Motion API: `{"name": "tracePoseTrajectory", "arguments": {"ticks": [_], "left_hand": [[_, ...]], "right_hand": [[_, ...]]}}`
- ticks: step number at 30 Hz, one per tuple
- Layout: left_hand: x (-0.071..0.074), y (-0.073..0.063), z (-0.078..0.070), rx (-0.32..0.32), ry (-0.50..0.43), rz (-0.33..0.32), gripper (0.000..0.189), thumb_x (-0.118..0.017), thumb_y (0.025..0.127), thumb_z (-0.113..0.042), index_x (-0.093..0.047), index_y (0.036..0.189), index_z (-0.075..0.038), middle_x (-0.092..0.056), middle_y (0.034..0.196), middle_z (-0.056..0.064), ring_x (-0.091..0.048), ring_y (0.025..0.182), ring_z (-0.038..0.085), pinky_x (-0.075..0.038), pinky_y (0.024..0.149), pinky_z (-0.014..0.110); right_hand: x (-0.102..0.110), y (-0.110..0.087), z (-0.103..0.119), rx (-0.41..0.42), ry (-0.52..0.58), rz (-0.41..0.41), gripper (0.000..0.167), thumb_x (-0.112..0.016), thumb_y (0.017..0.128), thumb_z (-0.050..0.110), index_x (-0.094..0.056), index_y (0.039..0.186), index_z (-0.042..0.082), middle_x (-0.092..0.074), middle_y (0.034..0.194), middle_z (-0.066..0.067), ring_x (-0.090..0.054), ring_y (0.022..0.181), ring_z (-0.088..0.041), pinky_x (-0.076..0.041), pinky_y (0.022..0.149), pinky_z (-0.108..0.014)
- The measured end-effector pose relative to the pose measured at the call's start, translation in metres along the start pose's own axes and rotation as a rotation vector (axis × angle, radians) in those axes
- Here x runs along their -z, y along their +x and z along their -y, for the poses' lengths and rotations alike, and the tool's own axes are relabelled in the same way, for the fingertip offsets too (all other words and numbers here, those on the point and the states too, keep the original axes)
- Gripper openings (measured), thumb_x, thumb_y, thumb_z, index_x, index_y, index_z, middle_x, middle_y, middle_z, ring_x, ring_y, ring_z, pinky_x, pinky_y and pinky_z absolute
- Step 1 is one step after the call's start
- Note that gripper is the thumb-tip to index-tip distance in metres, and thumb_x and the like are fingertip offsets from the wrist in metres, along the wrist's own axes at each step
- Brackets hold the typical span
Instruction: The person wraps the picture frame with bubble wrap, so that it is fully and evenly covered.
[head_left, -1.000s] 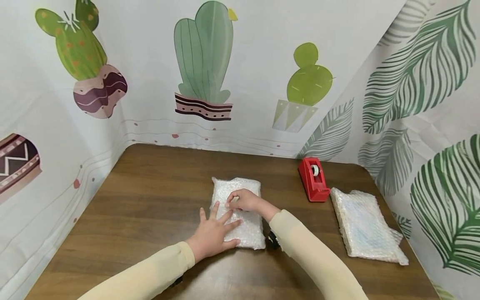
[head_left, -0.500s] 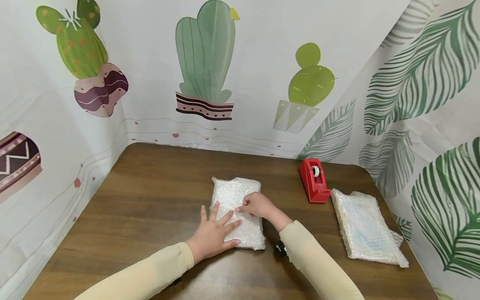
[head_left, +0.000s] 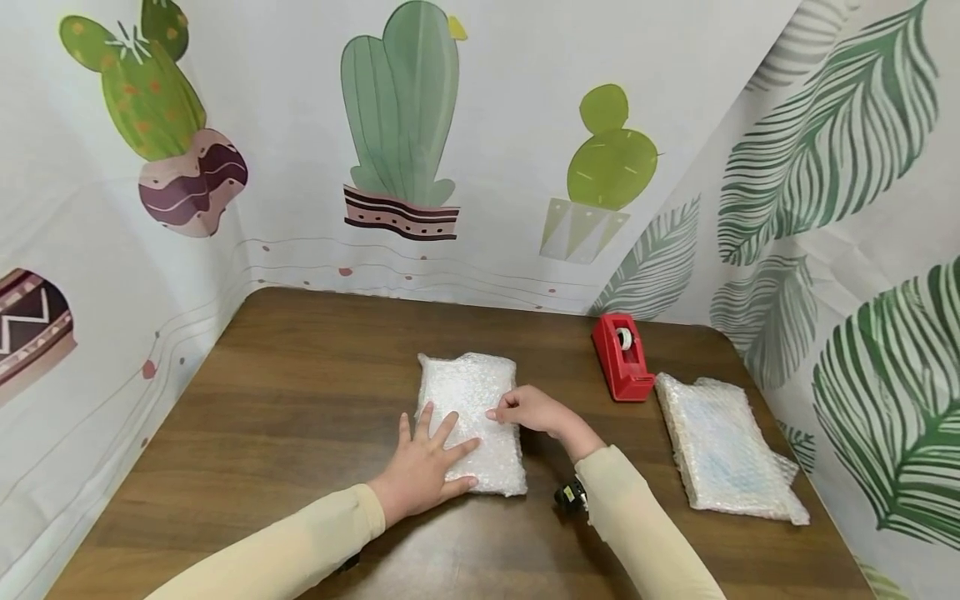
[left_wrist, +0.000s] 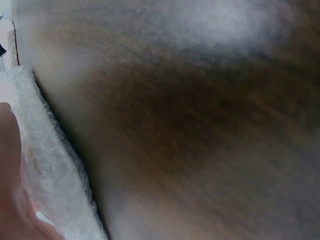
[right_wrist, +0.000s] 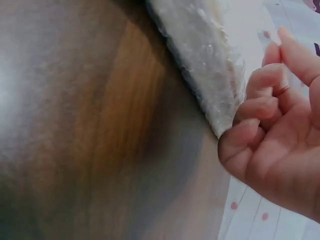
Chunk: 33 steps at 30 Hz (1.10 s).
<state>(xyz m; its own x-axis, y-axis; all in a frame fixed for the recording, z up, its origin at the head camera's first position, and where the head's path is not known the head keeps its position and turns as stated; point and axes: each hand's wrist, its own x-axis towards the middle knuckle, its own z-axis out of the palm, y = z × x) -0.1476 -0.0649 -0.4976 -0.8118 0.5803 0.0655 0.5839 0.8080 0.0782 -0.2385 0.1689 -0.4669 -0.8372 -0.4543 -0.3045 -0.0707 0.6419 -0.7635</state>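
A flat parcel in clear bubble wrap (head_left: pixel 468 383) lies on the brown wooden table in front of me. My left hand (head_left: pixel 423 467) rests on its lower left part, fingers spread and straight. At the parcel's right side is my right hand (head_left: pixel 532 412), fingers curled in and thumb tip by the index finger, close over the wrap. In the right wrist view the curled right hand (right_wrist: pixel 272 115) overlaps the parcel's bubble-wrapped edge (right_wrist: pixel 195 50); nothing shows between its fingertips. The left wrist view catches the parcel's side (left_wrist: pixel 55 165) beside part of the left hand (left_wrist: pixel 12 185).
A red tape dispenser (head_left: pixel 624 358) with a small roll stands at the back right of the table (head_left: pixel 300 358). To its right front lies a second bubble-wrapped parcel (head_left: pixel 723 446), near the table's right edge. A patterned cloth (head_left: pixel 510 125) hangs behind the table.
My right hand has slid rightward over the parcel, from its middle to its right side. The left hand stays spread on the wrap, and the parcel keeps its place.
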Motion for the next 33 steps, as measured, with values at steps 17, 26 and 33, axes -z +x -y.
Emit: {"name": "tracePoseTrajectory", "arguments": {"ticks": [17,26,33], "left_hand": [[-0.006,0.001,-0.003,0.081,-0.008,-0.006,0.088,-0.056,0.092,-0.070,-0.041,0.157,-0.012,-0.042,0.159,0.026,-0.043,0.146,0.048,-0.043,0.107,0.073],[0.006,0.005,-0.003,0.098,-0.039,0.060,0.074,-0.057,0.092,-0.069,-0.053,0.150,-0.024,-0.042,0.160,0.024,-0.041,0.148,0.046,-0.039,0.102,0.082],[0.011,0.006,-0.001,0.107,-0.012,0.098,0.071,-0.054,0.092,-0.072,-0.053,0.150,-0.031,-0.040,0.163,0.021,-0.040,0.150,0.041,-0.037,0.102,0.083]], "right_hand": [[-0.020,-0.008,-0.016,-0.197,0.347,-0.229,0.014,-0.068,0.094,0.009,-0.055,0.096,0.003,-0.051,0.060,0.004,-0.042,0.054,-0.008,-0.035,0.054,-0.021],[-0.028,-0.011,-0.021,-0.137,0.491,-0.279,0.013,-0.060,0.095,-0.001,-0.047,0.096,0.001,-0.047,0.061,0.004,-0.046,0.059,-0.008,-0.042,0.058,-0.020],[-0.026,-0.014,-0.021,-0.102,0.427,-0.304,0.016,-0.061,0.095,-0.003,-0.046,0.093,0.001,-0.040,0.060,0.004,-0.043,0.059,-0.009,-0.049,0.062,-0.021]]}}
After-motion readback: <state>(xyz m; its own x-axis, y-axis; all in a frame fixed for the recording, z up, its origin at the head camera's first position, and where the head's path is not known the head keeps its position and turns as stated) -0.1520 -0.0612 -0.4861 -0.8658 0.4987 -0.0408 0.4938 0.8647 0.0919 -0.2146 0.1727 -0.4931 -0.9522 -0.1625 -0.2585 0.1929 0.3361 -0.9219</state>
